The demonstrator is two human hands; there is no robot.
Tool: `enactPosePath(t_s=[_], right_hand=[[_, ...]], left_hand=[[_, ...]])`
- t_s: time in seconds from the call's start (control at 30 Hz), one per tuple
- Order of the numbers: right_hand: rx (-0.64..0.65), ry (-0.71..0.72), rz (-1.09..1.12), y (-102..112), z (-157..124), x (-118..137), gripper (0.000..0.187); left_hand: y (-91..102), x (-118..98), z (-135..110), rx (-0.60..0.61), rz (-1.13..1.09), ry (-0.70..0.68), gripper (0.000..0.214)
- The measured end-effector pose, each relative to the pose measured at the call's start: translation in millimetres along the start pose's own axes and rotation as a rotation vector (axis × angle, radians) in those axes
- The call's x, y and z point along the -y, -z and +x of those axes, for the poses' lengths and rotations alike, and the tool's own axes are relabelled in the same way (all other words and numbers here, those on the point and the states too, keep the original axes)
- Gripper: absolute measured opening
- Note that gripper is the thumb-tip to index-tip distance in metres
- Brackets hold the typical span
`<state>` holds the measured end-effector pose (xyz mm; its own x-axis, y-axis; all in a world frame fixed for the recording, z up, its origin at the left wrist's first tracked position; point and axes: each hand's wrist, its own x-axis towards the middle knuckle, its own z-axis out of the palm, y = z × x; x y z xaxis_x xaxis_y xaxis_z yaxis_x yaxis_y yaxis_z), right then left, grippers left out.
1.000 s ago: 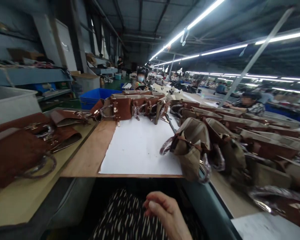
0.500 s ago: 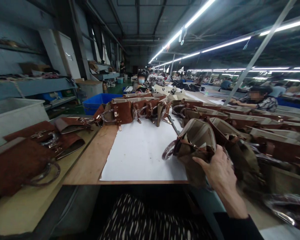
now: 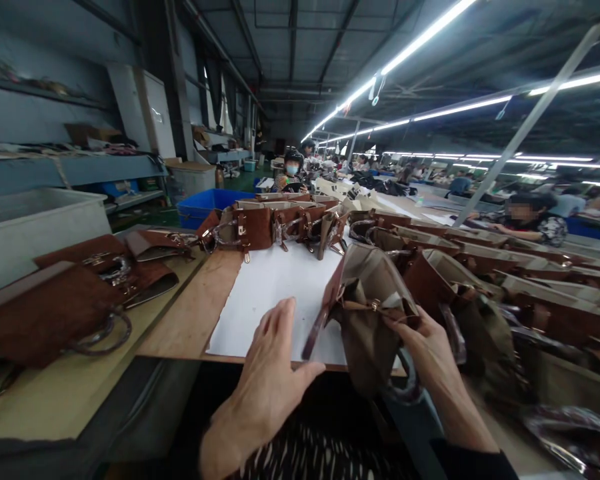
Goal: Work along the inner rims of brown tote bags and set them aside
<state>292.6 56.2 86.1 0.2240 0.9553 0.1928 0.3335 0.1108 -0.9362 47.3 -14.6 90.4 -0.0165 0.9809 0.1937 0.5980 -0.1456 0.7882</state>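
- The worktop (image 3: 185,320) runs away from you. Its bare wooden board shows along the left side and the near edge.
- To your right, long rows of bags (image 3: 510,263) fill that side of the worktop from the near corner to the far end, standing with mouths up and packed close together.
- A white sheet (image 3: 275,287) lies flat on the middle of the worktop, and its near edge sits almost at the board's near edge.
- On the left, a stack of brown bags (image 3: 50,313) lies flat on a lower yellowish surface beside the worktop, ring handles towards you.
- A short row of brown bags (image 3: 260,227) stands across the far edge of the white sheet.
- The khaki bag (image 3: 367,320) hangs over the near right corner of the sheet. It is tilted towards you, with its mouth open and its body drooping past the worktop's near edge.
- Your right hand (image 3: 433,350) grips the khaki bag at its upper right rim, fingers closed on the fabric just beside the small clasp.
- Your left hand (image 3: 273,373) is spread wide and holds nothing. It hovers palm down over the sheet's near edge, just beside the bag's wrapped handle (image 3: 314,333); whether it touches the sheet cannot be told.
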Motion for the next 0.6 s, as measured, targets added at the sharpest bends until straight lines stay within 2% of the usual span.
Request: enactPosePath(t_s=[0.07, 0.13, 0.23, 0.3, 0.33, 0.4, 0.5, 0.53, 0.6], right_hand=[[0.111, 0.004, 0.042, -18, -12, 14, 0.033], [0.224, 0.011, 0.056, -38, -23, 23, 0.030], [0.332, 0.053, 0.032, -64, -34, 24, 0.026], [0.348, 0.087, -0.049, -74, -38, 20, 0.029], [0.307, 0.112, -0.134, -77, -40, 18, 0.034], [0.117, 0.238, -0.376, -80, -49, 13, 0.049], [-0.235, 0.576, -0.721, -84, -76, -3, 0.060], [-0.295, 0.657, -0.768, -87, -87, -12, 0.056], [-0.329, 0.692, -0.775, -94, -106, -33, 0.053]], left_hand=[[-3.1, 1, 9, 0.019, 0.093, 0.030, 0.091], [-2.8, 7, 10, 0.076, 0.164, 0.091, 0.088], [2.1, 23, 5, 0.087, 0.264, 0.189, 0.066], [6.5, 34, 4, 0.072, 0.265, 0.214, 0.048], [8.4, 39, 4, 0.066, 0.253, 0.209, 0.040], [11.0, 45, 8, 0.045, 0.255, 0.192, 0.028], [10.4, 47, 13, 0.015, 0.312, 0.207, 0.021], [9.7, 47, 14, 0.014, 0.327, 0.206, 0.021], [8.6, 47, 14, 0.028, 0.345, 0.181, 0.022]])
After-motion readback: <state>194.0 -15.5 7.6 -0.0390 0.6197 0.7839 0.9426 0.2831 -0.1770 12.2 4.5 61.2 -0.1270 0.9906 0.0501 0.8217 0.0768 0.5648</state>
